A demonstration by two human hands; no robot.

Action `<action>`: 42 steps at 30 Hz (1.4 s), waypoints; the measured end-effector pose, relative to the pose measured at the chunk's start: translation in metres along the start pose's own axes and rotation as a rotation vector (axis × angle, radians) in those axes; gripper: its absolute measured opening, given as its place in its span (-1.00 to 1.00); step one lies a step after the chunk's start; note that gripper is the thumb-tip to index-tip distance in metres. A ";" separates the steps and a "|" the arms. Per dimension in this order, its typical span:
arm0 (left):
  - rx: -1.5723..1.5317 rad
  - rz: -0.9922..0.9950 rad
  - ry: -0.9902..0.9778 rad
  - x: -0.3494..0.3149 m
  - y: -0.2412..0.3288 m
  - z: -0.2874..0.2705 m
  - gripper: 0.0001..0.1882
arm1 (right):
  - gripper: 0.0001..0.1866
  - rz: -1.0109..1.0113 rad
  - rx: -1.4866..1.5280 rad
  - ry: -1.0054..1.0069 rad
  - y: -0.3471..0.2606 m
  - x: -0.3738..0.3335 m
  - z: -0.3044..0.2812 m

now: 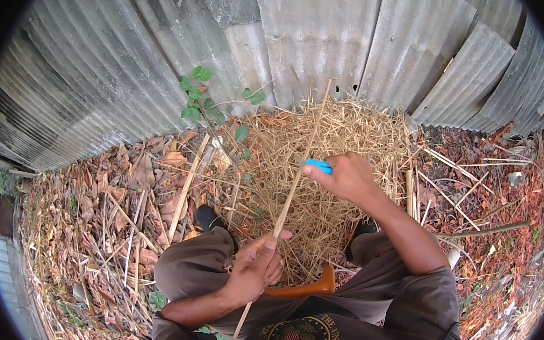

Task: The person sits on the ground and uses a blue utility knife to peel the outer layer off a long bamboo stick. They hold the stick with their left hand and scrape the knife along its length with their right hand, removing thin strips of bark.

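My left hand point(255, 266) grips a long thin bamboo strip point(299, 166) near its lower part, holding it slanted up and away from me toward the metal wall. Higher up the strip, my right hand point(347, 174) holds a small blue-handled knife point(319, 166) against it. A brown curved wooden handle point(306, 289) rests across my lap just right of my left hand. I am crouched, with both knees in grey-brown trousers below the hands.
A pile of dry straw-like shavings point(345, 137) lies on the ground in front of me. Corrugated metal sheets point(308, 38) form a wall behind it. Dry leaves and loose bamboo sticks point(184, 185) cover the ground, and a small green plant point(196, 100) grows by the wall.
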State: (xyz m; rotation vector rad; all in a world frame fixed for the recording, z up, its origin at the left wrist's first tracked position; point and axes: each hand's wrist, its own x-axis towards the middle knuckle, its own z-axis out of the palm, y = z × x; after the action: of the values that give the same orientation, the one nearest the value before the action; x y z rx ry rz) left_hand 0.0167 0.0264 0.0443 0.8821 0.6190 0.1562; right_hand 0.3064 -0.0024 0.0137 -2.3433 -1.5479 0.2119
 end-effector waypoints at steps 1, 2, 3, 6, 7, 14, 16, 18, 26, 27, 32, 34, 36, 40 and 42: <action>0.047 -0.014 -0.038 -0.004 -0.001 0.002 -0.63 | -0.15 0.171 -0.005 0.017 0.017 0.008 -0.002; 0.031 -0.025 -0.040 -0.010 -0.003 0.004 -0.63 | -0.15 0.180 0.024 0.000 0.018 0.004 0.006; 0.031 -0.014 -0.032 -0.014 -0.001 0.001 -0.62 | -0.15 0.181 0.044 -0.003 0.018 0.002 0.007; -0.018 0.008 0.035 -0.004 0.001 -0.011 -0.63 | -0.17 -0.023 0.124 -0.077 -0.019 -0.023 0.020; -0.039 0.001 0.024 -0.004 0.003 -0.011 -0.62 | -0.18 -0.112 0.177 -0.119 -0.034 -0.033 0.027; 0.005 0.067 0.006 -0.003 -0.004 -0.013 -0.62 | -0.21 -0.254 0.004 -0.054 -0.025 -0.013 0.014; 0.023 0.094 0.004 -0.002 -0.004 -0.014 -0.62 | -0.21 -0.291 0.002 0.057 -0.019 -0.007 0.013; 0.050 0.116 -0.008 0.000 -0.003 -0.013 -0.62 | -0.21 -0.283 -0.007 0.085 -0.017 -0.004 0.010; 0.073 0.102 -0.034 0.000 -0.009 -0.009 -0.62 | -0.14 -0.035 0.099 0.154 -0.001 0.010 0.010; 0.071 0.090 -0.067 -0.002 -0.013 -0.009 -0.63 | -0.14 0.010 0.057 0.149 0.010 0.013 0.006; 0.156 0.081 -0.077 -0.008 -0.007 -0.003 -0.61 | -0.12 0.070 -0.048 0.212 0.039 0.022 0.006; 0.179 0.084 -0.088 -0.010 -0.009 -0.004 -0.61 | -0.10 0.191 -0.040 0.176 0.056 0.033 -0.006; 0.225 0.099 -0.155 -0.018 -0.014 -0.001 -0.61 | -0.07 0.382 0.008 0.222 0.093 0.041 -0.018; 0.506 0.086 -0.347 -0.033 -0.008 0.003 -0.58 | -0.02 0.734 0.091 0.451 0.207 0.029 -0.039; 0.546 0.175 -0.209 -0.029 -0.001 -0.002 -0.58 | -0.01 0.784 0.114 0.514 0.215 0.022 -0.033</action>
State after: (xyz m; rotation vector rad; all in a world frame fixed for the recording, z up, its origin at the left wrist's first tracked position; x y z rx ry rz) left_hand -0.0082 0.0162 0.0548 1.4615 0.3897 0.0490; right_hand 0.5108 -0.0656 -0.0288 -2.5156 -0.3429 -0.1226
